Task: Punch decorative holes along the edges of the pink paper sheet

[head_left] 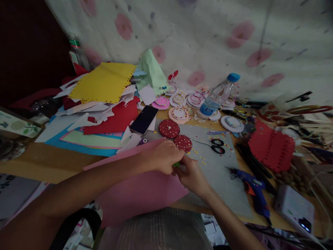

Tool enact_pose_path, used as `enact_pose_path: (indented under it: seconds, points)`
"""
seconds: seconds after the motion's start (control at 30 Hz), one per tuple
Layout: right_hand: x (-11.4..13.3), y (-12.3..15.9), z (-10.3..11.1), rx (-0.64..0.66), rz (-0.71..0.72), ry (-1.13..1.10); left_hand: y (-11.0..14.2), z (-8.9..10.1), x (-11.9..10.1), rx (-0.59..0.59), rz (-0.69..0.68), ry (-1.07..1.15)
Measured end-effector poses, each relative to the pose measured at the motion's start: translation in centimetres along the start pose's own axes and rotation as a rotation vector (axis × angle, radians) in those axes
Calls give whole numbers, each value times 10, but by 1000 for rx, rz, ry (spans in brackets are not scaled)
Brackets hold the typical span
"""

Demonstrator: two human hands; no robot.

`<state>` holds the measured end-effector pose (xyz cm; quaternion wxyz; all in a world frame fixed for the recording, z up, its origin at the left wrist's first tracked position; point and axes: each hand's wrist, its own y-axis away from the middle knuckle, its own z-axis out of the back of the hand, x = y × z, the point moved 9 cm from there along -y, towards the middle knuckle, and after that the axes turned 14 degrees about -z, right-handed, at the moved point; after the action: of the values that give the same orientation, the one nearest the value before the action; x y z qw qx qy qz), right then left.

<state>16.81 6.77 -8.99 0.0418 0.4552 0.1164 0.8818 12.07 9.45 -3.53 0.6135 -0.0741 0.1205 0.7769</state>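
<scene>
A large pink paper sheet (145, 191) hangs over the table's front edge, under my hands. My left hand (169, 158) is closed in a fist above the sheet's right part. Against it, my right hand (191, 173) has its fingers pinched together. Between them shows a bit of a small green object (177, 164); the rest of it is hidden by my fingers. Just beyond my hands lie two dark red dotted discs (169, 128), and black-handled scissors (214, 145) rest to their right on a grey mat (215, 180).
A phone (144, 119) and piled coloured paper (104, 83) lie at the left. Beaded rings on round cards (178, 114) and a water bottle (215, 99) stand at the back. A blue glue gun (256, 191), red punched card (270, 144) and white device (293, 208) are at right.
</scene>
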Motion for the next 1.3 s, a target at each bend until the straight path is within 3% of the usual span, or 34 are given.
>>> enact_pose_path:
  seconds: [0.23, 0.57, 0.8, 0.97, 1.13, 1.3]
  points:
    - [1, -2, 1, -17, -4, 16, 2, -3, -3, -133, -88, -40]
    - [-6, 3, -4, 141, -10, -49, 22, 10, 10, -47, -73, -48]
    - [0, 5, -6, 177, -24, -38, 26, 16, 20, -19, -26, -10]
    - [8, 3, -1, 113, -12, -10, 24, 21, 13, -24, -35, -23]
    - [14, 2, 2, 78, 5, -23, 17, 24, -9, -49, -73, -108]
    - [12, 2, 5, 46, -18, -14, 6, 13, -12, -61, -61, -83]
